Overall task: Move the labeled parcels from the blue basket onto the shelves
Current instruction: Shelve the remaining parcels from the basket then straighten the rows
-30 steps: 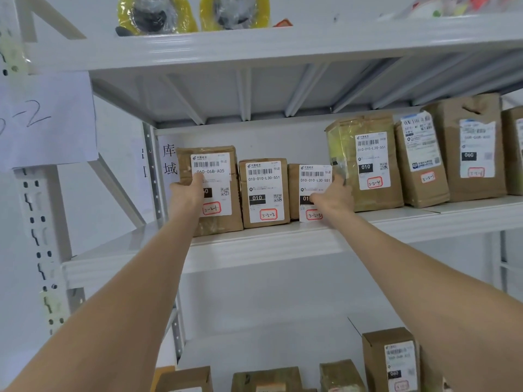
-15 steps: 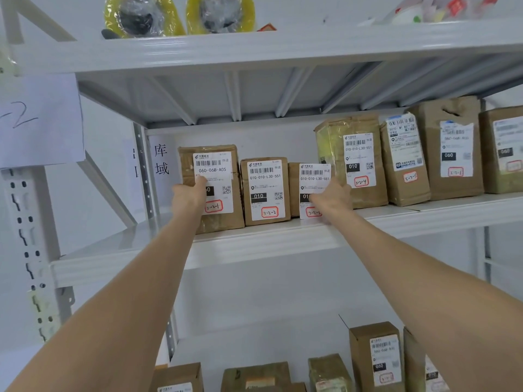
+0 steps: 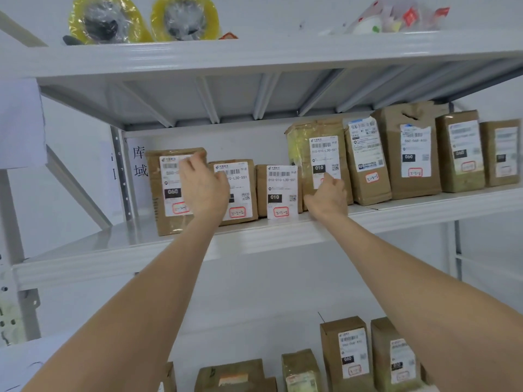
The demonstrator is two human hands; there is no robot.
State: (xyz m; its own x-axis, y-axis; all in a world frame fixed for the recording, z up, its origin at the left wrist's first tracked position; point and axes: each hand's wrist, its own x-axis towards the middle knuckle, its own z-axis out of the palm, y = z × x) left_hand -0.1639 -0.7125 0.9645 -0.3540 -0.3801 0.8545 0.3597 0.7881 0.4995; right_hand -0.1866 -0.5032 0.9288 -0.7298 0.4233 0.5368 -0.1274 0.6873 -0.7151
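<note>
Both hands are raised to the middle shelf [image 3: 283, 233]. The left hand [image 3: 205, 190] lies flat and released across the fronts of the leftmost parcel [image 3: 167, 190] and its neighbour [image 3: 240, 188]. The right hand [image 3: 328, 193] rests loosely curled at the foot of the tall yellow-taped parcel [image 3: 317, 154], grasping nothing. Between them stands the small 010 parcel [image 3: 278, 190], upright, label forward, nearer the right hand. The blue basket is out of view.
</note>
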